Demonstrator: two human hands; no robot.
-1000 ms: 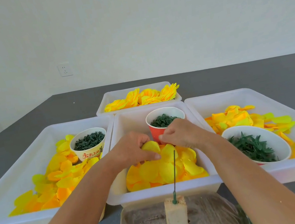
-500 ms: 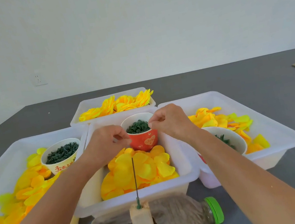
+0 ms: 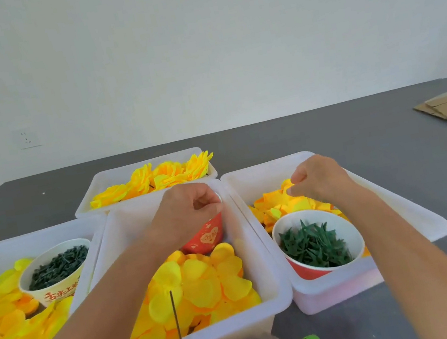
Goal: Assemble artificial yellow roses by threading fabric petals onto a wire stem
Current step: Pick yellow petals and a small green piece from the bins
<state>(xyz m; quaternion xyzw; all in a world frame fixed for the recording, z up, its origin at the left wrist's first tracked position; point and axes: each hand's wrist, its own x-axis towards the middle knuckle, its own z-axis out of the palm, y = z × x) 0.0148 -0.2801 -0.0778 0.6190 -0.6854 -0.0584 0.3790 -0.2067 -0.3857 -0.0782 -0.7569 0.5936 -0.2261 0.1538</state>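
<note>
Right hand pinches 1 petal at 1 o'clock; left hand clenched, contents unclear. We lift single layer, then thread wire stem.

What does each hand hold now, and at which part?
The right hand pinches a yellow fabric petal at its edge, over the right white plastic tray. The left hand has curled fingers; what it holds cannot be told.

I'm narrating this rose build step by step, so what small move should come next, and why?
Probably lift the right hand with the petal it pinches from the right bin toward the bare stem, which holds no petals yet.
</note>
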